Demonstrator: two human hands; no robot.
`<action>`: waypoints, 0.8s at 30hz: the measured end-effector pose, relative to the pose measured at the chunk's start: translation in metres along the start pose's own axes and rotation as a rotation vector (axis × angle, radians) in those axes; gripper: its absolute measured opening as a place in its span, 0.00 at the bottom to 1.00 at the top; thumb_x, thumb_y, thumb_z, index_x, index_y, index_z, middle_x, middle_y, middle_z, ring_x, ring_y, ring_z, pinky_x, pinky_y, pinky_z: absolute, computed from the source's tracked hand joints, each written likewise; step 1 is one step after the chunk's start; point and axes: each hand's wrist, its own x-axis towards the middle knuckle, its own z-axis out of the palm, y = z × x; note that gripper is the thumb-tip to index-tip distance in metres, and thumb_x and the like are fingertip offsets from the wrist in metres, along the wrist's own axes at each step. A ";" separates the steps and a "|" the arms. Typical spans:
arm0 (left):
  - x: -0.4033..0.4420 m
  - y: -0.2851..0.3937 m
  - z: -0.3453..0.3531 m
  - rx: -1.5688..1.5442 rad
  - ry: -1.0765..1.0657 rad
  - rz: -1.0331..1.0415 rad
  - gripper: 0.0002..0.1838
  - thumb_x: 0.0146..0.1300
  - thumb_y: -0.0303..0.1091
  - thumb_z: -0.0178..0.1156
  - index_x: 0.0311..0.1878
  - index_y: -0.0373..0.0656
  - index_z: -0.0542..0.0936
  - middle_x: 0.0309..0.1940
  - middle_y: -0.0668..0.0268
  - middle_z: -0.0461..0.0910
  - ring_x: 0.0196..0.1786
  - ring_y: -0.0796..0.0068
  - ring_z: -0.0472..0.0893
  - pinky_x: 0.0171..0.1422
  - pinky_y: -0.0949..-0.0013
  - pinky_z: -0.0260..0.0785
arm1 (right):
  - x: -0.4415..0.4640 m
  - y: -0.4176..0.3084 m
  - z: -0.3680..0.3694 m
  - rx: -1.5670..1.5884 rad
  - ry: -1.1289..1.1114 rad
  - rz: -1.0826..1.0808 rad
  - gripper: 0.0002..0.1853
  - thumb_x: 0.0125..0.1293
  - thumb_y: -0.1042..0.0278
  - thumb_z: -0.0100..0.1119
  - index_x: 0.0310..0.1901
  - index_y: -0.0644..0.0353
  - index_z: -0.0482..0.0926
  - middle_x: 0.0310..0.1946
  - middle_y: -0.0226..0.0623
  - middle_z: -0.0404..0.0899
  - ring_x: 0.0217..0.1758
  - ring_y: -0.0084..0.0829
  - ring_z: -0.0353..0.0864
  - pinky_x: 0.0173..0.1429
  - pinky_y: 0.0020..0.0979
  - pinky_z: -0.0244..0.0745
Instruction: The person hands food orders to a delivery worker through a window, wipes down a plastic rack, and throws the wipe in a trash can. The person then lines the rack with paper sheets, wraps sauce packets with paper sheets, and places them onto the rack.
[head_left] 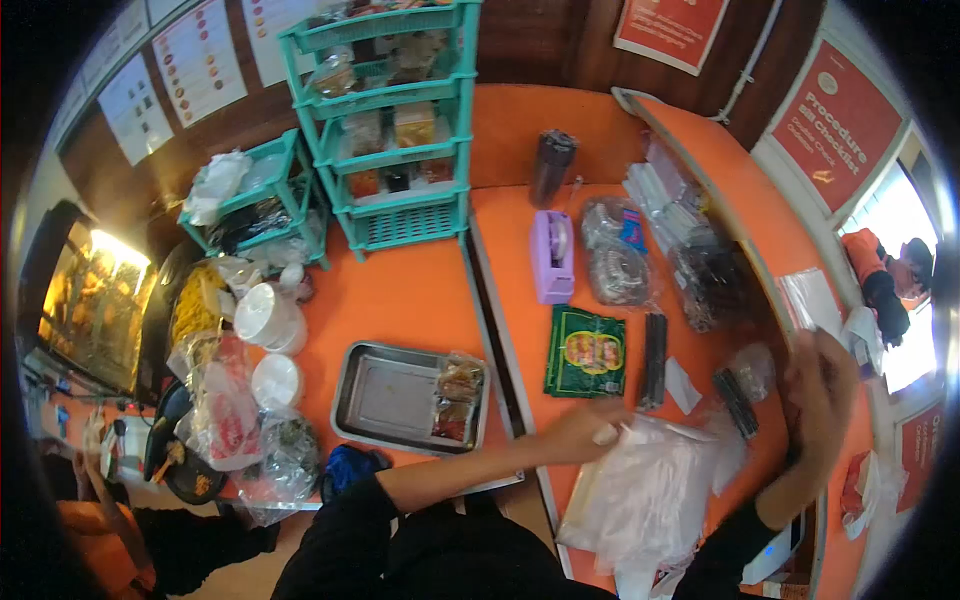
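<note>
Head view: I see a metal tray (385,395) on the orange counter (430,300), with filled packets (457,400) along its right end. Beyond it, the tall teal rack (395,160) carries bagged and packed goods on its tiers; the small teal rack (262,190) bears plastic-wrapped items. Contents of the white tubs (268,315), left of the tray, I cannot tell. Clear plastic bags (640,495) lie stacked near the counter's front edge. My left hand (590,430) has its fingers curled, touching the stack's upper edge; whether they pinch it I cannot tell. My right hand (825,375), blurred, is raised beside the counter's right wall, fingers bent; I cannot tell whether they grip anything.
</note>
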 end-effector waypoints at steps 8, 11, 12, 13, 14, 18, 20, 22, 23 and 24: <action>-0.207 -0.032 -0.150 0.690 0.561 -0.622 0.11 0.51 0.31 0.59 0.39 0.42 0.76 0.36 0.55 0.76 0.44 0.51 0.75 0.47 0.56 0.69 | -0.014 -0.014 0.241 0.337 -0.760 -0.308 0.12 0.57 0.75 0.59 0.43 0.59 0.72 0.34 0.32 0.76 0.41 0.26 0.77 0.46 0.28 0.72; -0.270 -0.006 -0.145 0.803 0.374 -0.843 0.16 0.48 0.38 0.64 0.40 0.42 0.77 0.41 0.53 0.74 0.47 0.48 0.73 0.49 0.54 0.69 | -0.061 0.019 0.324 0.268 -1.023 -0.213 0.09 0.56 0.71 0.62 0.39 0.59 0.77 0.34 0.36 0.79 0.38 0.33 0.80 0.44 0.34 0.74; -0.285 0.000 -0.138 0.836 0.294 -0.887 0.20 0.47 0.39 0.64 0.43 0.42 0.76 0.45 0.51 0.72 0.49 0.46 0.72 0.51 0.53 0.68 | -0.083 0.043 0.355 0.191 -1.025 -0.222 0.09 0.55 0.70 0.63 0.38 0.59 0.77 0.31 0.34 0.80 0.35 0.32 0.80 0.41 0.32 0.75; -0.294 0.002 -0.130 0.874 0.215 -0.920 0.23 0.46 0.41 0.65 0.45 0.42 0.76 0.48 0.48 0.70 0.52 0.44 0.71 0.53 0.53 0.68 | -0.105 0.049 0.368 -0.011 -1.012 -0.220 0.13 0.51 0.63 0.66 0.39 0.56 0.78 0.30 0.38 0.80 0.34 0.38 0.81 0.41 0.37 0.75; -0.296 0.002 -0.123 0.890 0.209 -0.866 0.24 0.47 0.40 0.64 0.48 0.42 0.74 0.50 0.45 0.69 0.54 0.43 0.70 0.56 0.52 0.66 | -0.122 0.044 0.375 -0.281 -0.987 -0.252 0.16 0.48 0.59 0.67 0.40 0.52 0.79 0.35 0.40 0.80 0.38 0.43 0.80 0.46 0.43 0.73; -0.308 -0.016 -0.099 0.832 0.371 -0.785 0.27 0.51 0.35 0.61 0.56 0.39 0.69 0.55 0.41 0.66 0.59 0.40 0.67 0.61 0.52 0.65 | -0.181 0.070 0.401 -0.315 -0.614 -0.485 0.19 0.49 0.57 0.67 0.41 0.56 0.78 0.40 0.43 0.76 0.50 0.42 0.72 0.53 0.42 0.62; -0.298 -0.010 -0.093 0.820 0.433 -0.841 0.25 0.52 0.32 0.59 0.54 0.38 0.69 0.54 0.40 0.66 0.59 0.39 0.67 0.60 0.52 0.65 | -0.187 0.072 0.408 -0.279 -0.519 -0.511 0.20 0.49 0.55 0.67 0.41 0.58 0.78 0.41 0.44 0.75 0.51 0.42 0.71 0.52 0.41 0.61; -0.293 -0.006 -0.090 0.766 0.473 -0.913 0.21 0.53 0.29 0.57 0.51 0.37 0.69 0.54 0.39 0.66 0.59 0.38 0.66 0.59 0.53 0.67 | -0.186 0.077 0.412 -0.289 -0.501 -0.534 0.21 0.49 0.54 0.67 0.40 0.58 0.77 0.45 0.45 0.73 0.51 0.44 0.70 0.51 0.43 0.61; -0.293 -0.007 -0.090 0.752 0.461 -0.920 0.20 0.52 0.28 0.56 0.50 0.37 0.69 0.53 0.39 0.67 0.59 0.37 0.66 0.58 0.53 0.67 | -0.187 0.078 0.413 -0.249 -0.531 -0.501 0.20 0.49 0.53 0.67 0.39 0.58 0.77 0.45 0.46 0.73 0.51 0.44 0.70 0.51 0.44 0.60; -0.293 -0.006 -0.087 0.854 0.494 -0.803 0.17 0.52 0.27 0.54 0.48 0.38 0.70 0.51 0.41 0.68 0.60 0.36 0.65 0.57 0.51 0.68 | -0.186 0.079 0.414 -0.208 -0.559 -0.469 0.20 0.49 0.52 0.68 0.37 0.57 0.77 0.46 0.46 0.72 0.51 0.45 0.70 0.51 0.46 0.59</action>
